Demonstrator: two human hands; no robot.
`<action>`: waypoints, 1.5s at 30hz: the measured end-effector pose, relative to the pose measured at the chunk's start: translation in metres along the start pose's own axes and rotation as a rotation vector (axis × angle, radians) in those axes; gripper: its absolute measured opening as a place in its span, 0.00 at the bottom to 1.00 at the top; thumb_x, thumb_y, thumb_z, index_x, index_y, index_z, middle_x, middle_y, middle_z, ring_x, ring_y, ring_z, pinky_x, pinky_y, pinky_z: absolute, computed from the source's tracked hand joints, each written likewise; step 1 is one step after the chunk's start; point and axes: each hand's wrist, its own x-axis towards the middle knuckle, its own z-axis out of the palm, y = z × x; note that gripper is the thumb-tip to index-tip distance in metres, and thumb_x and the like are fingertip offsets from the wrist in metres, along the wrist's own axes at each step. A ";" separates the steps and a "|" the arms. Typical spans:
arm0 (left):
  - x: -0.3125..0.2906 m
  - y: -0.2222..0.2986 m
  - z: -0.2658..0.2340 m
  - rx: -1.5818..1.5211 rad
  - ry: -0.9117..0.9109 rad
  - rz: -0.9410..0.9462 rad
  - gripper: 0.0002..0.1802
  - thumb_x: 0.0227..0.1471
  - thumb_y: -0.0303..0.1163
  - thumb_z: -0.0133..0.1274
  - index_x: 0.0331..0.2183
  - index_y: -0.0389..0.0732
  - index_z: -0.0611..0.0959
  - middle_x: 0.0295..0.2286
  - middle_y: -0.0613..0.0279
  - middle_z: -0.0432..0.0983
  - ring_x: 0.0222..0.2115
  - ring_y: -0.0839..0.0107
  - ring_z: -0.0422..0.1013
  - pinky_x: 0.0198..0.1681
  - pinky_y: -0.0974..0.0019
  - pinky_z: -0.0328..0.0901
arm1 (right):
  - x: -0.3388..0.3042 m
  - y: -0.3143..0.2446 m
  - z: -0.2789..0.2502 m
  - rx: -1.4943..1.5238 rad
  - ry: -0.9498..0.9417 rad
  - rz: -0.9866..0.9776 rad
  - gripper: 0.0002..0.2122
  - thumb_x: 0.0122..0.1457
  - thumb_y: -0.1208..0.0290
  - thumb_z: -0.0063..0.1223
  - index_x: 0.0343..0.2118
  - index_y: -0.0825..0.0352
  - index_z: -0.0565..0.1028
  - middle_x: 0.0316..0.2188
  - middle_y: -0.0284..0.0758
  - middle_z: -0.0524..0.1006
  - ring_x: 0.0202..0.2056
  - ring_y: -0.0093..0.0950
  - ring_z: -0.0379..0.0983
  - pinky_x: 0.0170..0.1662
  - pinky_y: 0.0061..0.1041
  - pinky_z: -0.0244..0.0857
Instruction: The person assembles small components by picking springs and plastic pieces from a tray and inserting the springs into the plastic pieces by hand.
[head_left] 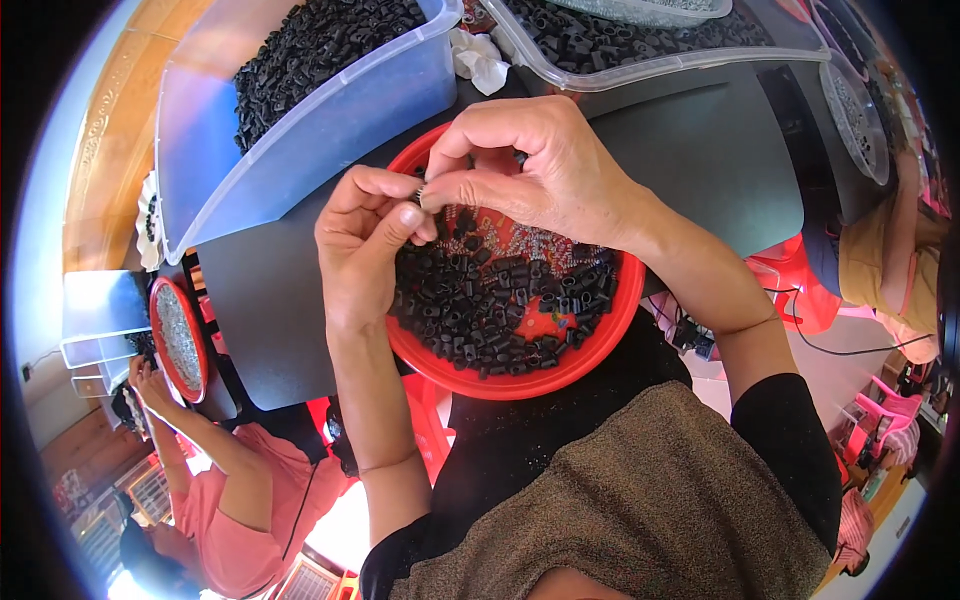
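My left hand (368,240) and my right hand (535,165) meet above the left part of a round red tray (510,387). Thumb and fingers are pinched together on both. A tiny coiled metal spring (420,192) shows at the right fingertips, touching the left ones. What the left fingers grip is mostly covered; a dark bit shows beside them. Short black hollow plastic pieces (490,310) fill much of the tray's near side. Behind them, partly under my right hand, lie many small silvery springs (540,246).
A clear bin (340,125) of black pieces stands at the back left, another clear bin (680,68) at the back right. Crumpled white paper (480,62) lies between them on the dark table (265,300). A co-worker (250,490) sits at left by another red tray (203,370).
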 end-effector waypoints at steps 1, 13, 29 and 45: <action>0.001 0.000 0.001 -0.061 0.036 0.012 0.07 0.52 0.20 0.54 0.36 0.35 0.78 0.30 0.59 0.76 0.25 0.76 0.69 0.31 0.74 0.64 | -0.001 0.003 0.001 -0.015 0.026 -0.038 0.06 0.50 0.74 0.63 0.29 0.69 0.77 0.23 0.35 0.78 0.23 0.26 0.75 0.29 0.24 0.67; 0.000 0.000 -0.005 -0.240 0.111 0.021 0.07 0.56 0.23 0.51 0.39 0.38 0.77 0.31 0.59 0.73 0.28 0.74 0.66 0.33 0.74 0.62 | -0.011 0.013 0.001 -0.605 -0.434 -0.120 0.03 0.48 0.78 0.57 0.27 0.67 0.76 0.29 0.37 0.71 0.30 0.40 0.73 0.30 0.37 0.66; -0.004 0.004 -0.002 -0.149 0.082 -0.042 0.07 0.55 0.26 0.54 0.37 0.38 0.76 0.29 0.59 0.74 0.25 0.74 0.67 0.31 0.74 0.62 | -0.007 0.011 0.011 -0.325 -0.152 -0.168 0.06 0.53 0.71 0.58 0.28 0.69 0.75 0.27 0.38 0.73 0.27 0.39 0.73 0.30 0.36 0.67; -0.007 0.006 0.000 -0.113 0.055 -0.145 0.05 0.51 0.22 0.57 0.33 0.34 0.81 0.24 0.63 0.76 0.20 0.78 0.68 0.24 0.76 0.64 | -0.002 0.012 0.013 -0.351 0.141 -0.560 0.12 0.48 0.70 0.64 0.37 0.62 0.80 0.27 0.29 0.74 0.24 0.26 0.73 0.25 0.25 0.67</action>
